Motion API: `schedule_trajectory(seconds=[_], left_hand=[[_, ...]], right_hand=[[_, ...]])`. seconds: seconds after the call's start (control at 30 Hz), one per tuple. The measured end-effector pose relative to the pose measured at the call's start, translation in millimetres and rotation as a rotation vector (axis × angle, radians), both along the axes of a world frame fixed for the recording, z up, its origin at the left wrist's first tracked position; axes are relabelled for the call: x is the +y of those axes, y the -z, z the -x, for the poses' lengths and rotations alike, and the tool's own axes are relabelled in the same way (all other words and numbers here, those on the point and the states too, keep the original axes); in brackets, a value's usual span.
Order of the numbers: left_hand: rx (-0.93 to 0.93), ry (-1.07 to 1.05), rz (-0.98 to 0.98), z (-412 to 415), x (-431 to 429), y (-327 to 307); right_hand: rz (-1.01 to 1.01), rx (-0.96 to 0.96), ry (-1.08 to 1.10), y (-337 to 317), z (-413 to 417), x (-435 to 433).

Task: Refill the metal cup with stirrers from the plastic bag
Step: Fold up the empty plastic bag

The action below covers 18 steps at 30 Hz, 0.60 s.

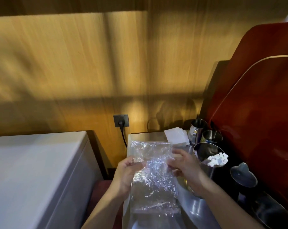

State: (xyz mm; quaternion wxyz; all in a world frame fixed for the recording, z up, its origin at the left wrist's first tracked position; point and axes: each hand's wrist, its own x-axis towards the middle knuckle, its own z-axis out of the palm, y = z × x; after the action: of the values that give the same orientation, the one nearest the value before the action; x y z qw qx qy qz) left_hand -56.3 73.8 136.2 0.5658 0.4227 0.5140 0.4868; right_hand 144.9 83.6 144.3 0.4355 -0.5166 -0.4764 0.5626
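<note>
The clear, crinkled plastic bag (154, 172) is held upright above the steel counter, flat and see-through, looking nearly empty. Just right of it stands the round, shiny metal cup (207, 164), upright and open-topped, with white-tipped stirrers (216, 160) bunched against its right inner wall.

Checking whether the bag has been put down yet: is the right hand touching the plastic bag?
Touching. The head view shows the right hand with its fingers pinching the right edge of the crinkled plastic bag; the left hand grips the opposite edge.
</note>
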Motion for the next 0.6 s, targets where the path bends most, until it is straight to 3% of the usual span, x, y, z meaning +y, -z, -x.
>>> schedule_trajectory(seconds=[0.2, 0.43, 0.6], left_hand=[[0.11, -0.156, 0.15, -1, -2, 40], [0.297, -0.031, 0.087, 6, -6, 71], [0.334, 0.004, 0.064, 6, 5, 85]], right_hand=[[-0.015, -0.171, 0.216, 56, 15, -7], [0.074, -0.235, 0.102, 81, 16, 3], [0.085, -0.272, 0.054, 79, 23, 12]])
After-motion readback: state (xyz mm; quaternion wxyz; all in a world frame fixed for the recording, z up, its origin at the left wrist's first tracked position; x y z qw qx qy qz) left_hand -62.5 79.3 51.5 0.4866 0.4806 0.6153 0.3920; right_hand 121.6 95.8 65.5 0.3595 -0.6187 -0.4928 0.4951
